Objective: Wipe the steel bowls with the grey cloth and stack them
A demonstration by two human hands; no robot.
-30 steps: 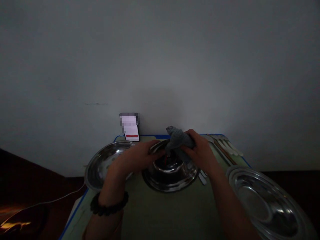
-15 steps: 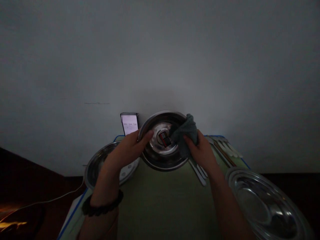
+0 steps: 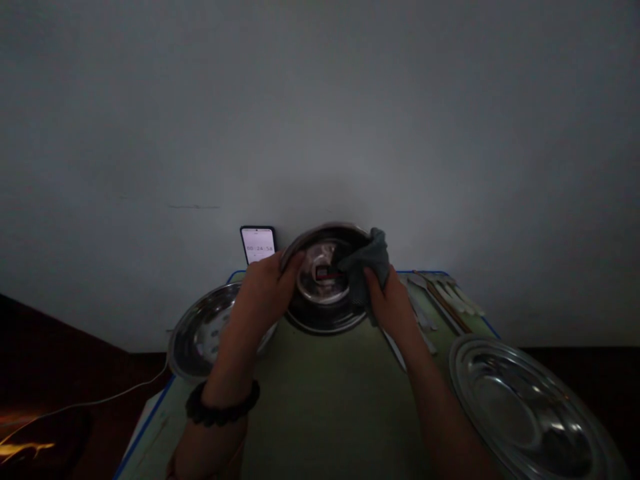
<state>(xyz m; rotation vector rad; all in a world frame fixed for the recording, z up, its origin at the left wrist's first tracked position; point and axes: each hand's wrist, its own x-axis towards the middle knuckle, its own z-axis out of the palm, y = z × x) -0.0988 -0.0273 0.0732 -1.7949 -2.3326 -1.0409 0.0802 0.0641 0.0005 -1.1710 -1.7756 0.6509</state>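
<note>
A round metal basin (image 3: 325,325) is held tilted above the table, its inside facing me. My left hand (image 3: 267,287) grips its left rim, thumb on the inner side. In my right hand (image 3: 390,297) is a bunched grey-green cloth (image 3: 369,263), pressed against the basin's right rim and inner wall. A small dark rectangular patch with red edges (image 3: 329,273) shows at the middle of the basin's bottom; I cannot tell whether it is a label. The fingers behind the rim are hidden.
A second metal basin (image 3: 187,337) stands at the left and a larger one (image 3: 530,393) at the right on the green table (image 3: 330,407). Knives and other utensils (image 3: 440,303) lie at the back right. A phone (image 3: 259,245) showing a timer leans against the wall (image 3: 320,120).
The basin has turned a little in my hands, and the dark patch now lies level. My left hand has shifted slightly right, and my right hand with the cloth slightly left.
</note>
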